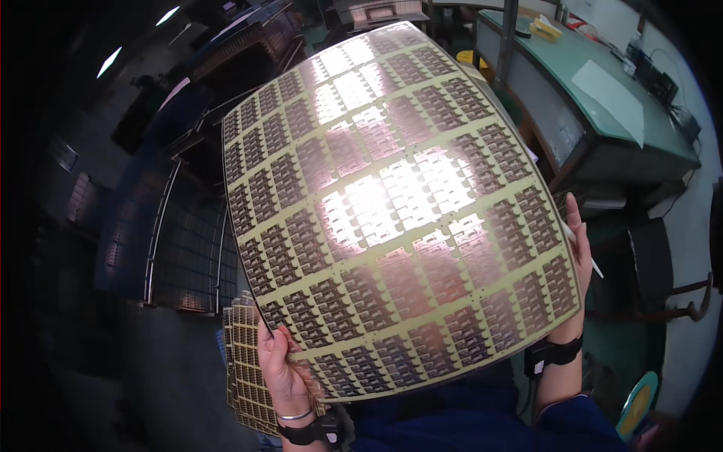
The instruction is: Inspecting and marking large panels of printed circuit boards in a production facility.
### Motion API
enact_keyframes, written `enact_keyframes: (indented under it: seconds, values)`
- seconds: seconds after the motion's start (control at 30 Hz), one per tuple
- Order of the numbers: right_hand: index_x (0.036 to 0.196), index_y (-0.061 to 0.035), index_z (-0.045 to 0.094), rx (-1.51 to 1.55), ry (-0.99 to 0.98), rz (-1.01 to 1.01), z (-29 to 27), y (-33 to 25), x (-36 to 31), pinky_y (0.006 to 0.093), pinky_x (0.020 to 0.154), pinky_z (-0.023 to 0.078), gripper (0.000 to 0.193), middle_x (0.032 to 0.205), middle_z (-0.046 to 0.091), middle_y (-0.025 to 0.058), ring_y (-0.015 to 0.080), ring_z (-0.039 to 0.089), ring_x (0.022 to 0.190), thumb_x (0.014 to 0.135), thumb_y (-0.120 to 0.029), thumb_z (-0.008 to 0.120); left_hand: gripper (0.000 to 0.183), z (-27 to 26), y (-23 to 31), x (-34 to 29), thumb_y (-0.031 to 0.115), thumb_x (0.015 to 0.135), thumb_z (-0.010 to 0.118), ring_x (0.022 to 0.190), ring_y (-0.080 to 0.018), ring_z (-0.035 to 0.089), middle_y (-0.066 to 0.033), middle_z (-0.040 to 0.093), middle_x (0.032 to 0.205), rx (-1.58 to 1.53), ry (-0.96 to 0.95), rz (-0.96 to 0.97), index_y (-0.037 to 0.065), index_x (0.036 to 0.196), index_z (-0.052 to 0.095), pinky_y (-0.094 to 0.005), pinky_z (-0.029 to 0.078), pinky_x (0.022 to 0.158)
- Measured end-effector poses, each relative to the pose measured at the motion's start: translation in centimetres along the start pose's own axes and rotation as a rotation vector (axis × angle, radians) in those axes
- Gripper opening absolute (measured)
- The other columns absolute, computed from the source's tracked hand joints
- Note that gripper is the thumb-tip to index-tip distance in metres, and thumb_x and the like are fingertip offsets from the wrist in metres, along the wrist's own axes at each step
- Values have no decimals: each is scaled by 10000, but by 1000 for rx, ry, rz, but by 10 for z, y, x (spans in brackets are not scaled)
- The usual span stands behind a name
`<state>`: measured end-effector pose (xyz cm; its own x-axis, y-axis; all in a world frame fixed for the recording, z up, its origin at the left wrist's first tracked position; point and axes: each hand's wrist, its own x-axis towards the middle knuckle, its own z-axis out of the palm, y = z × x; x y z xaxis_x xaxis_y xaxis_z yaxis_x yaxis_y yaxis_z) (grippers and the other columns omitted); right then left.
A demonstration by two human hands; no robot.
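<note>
A large printed circuit board panel (452,301), yellow-green with rows of repeated coppery patterns, is held up tilted before me and fills the middle of the head view. My left hand (285,373) grips its lower left edge, thumb on the face and the other fingers hidden behind. At the right edge, my right hand (578,252) is closed round the border, with fingertips showing above the rim. A thin white pen-like stick (596,268) pokes out beside the right hand. Strong light glares off the panel's upper and middle parts.
A pile of similar panels (248,361) lies low at the left. Dark racks (188,233) stand behind it. At the far right is a green-topped desk (557,68) with a white sheet (610,98) and a bottle (633,44). Near it stands a dark chair (636,256).
</note>
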<state>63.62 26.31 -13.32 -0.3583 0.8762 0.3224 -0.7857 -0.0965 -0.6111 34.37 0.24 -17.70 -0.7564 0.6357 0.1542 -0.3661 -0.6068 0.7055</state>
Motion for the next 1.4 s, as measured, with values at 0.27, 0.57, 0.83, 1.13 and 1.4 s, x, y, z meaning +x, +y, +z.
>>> enact_keyframes:
  seconds: [0.27, 0.57, 0.83, 1.13, 1.4]
  values:
    - [1274, 32, 331, -229, 74, 10, 14, 8, 2, 321, 863, 486, 415, 1145, 546, 247, 241, 583, 1022, 944, -205, 414, 191, -17, 2, 25, 82, 907, 517, 762, -48, 573, -29, 607, 893, 240, 343, 32, 2, 1081, 517, -154, 483, 671]
    - [1266, 32, 374, -257, 124, 94, 30, 4, 9, 314, 881, 467, 400, 1152, 548, 232, 230, 570, 1041, 934, -181, 438, 108, -3, 10, 39, 152, 922, 500, 585, -52, 551, 0, 598, 775, 422, 272, -49, 60, 939, 554, -182, 450, 488]
    - [1312, 55, 341, -204, 98, 284, 48, 5, 6, 277, 912, 409, 544, 1182, 541, 183, 202, 534, 1078, 862, -203, 504, 173, 3, 20, 46, 171, 924, 492, 659, -81, 573, -19, 606, 836, 469, 268, -47, 39, 1016, 558, -225, 469, 541]
    - [1309, 67, 306, -176, -19, 249, 15, 39, -11, 292, 887, 442, 671, 1184, 520, 148, 197, 544, 1044, 799, -253, 602, 619, -13, 51, 53, 468, 937, 341, 1286, -258, 314, -146, 286, 1424, -76, -199, -120, 22, 1365, 301, -415, 250, 1070]
    - [1361, -56, 268, 183, -161, 346, 55, 101, -25, 396, 983, 374, 636, 1295, 423, 131, 250, 437, 1189, 815, -91, 592, 334, 44, -28, 34, 218, 888, 543, 1134, -202, 496, -75, 574, 1180, -522, -68, -249, 73, 1189, 525, -411, 351, 1021]
